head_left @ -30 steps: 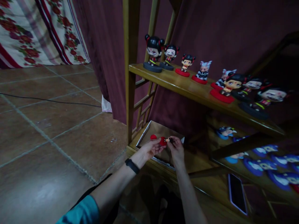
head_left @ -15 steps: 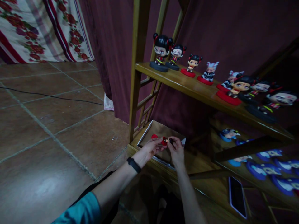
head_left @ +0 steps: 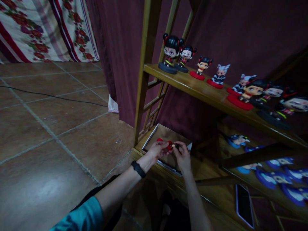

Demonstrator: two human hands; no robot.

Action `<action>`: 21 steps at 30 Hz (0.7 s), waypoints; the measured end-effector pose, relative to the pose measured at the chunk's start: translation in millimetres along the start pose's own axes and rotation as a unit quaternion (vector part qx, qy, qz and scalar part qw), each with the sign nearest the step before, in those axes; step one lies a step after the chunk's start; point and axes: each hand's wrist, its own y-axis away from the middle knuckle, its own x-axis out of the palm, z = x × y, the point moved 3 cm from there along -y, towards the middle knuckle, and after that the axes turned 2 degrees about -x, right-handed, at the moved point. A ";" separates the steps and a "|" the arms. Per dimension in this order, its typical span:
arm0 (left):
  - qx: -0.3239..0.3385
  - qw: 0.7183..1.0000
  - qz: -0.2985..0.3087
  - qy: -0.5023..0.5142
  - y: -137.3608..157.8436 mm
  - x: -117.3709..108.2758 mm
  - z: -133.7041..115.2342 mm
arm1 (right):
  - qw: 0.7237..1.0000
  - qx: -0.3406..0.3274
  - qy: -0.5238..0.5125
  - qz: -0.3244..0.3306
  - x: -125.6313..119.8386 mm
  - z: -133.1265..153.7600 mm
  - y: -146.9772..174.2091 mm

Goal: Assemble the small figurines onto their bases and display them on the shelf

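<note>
Both hands meet over a shallow cardboard box (head_left: 166,133) that sits at the left end of the bottom shelf (head_left: 204,166), close behind the shelf's front edge. The left hand (head_left: 157,150) pinches the red round base (head_left: 169,145) of a small figurine, while the right hand (head_left: 183,155) closes its fingertips on the tiny doll (head_left: 174,146) fixed to that base. The piece is held in the air just above the box, near its front rim. A second red disc (head_left: 159,140) lies inside the box, just beside the left thumb.

The wooden upright post (head_left: 145,73) stands to the left of the box. Above, the upper shelf (head_left: 216,99) juts forward with a row of dolls (head_left: 199,65) along it. A phone (head_left: 244,202) lies to the right on the bottom shelf, well apart. Tiled floor (head_left: 55,128) spreads to the left.
</note>
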 end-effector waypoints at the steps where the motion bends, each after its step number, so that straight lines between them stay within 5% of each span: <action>1: 0.005 1.000 -0.001 -0.008 0.7 -0.1 -0.6 | 1.000 -0.002 0.006 0.005 0.1 -0.7 0.2; 10: 0.032 0.998 -0.004 -0.054 8.2 -2.0 -6.0 | 0.999 -0.022 0.036 0.035 -0.9 0.1 0.5; 21: -0.061 0.997 -0.017 -0.036 9.0 -6.8 -8.6 | 0.996 -0.034 0.073 0.047 -1.4 1.8 4.1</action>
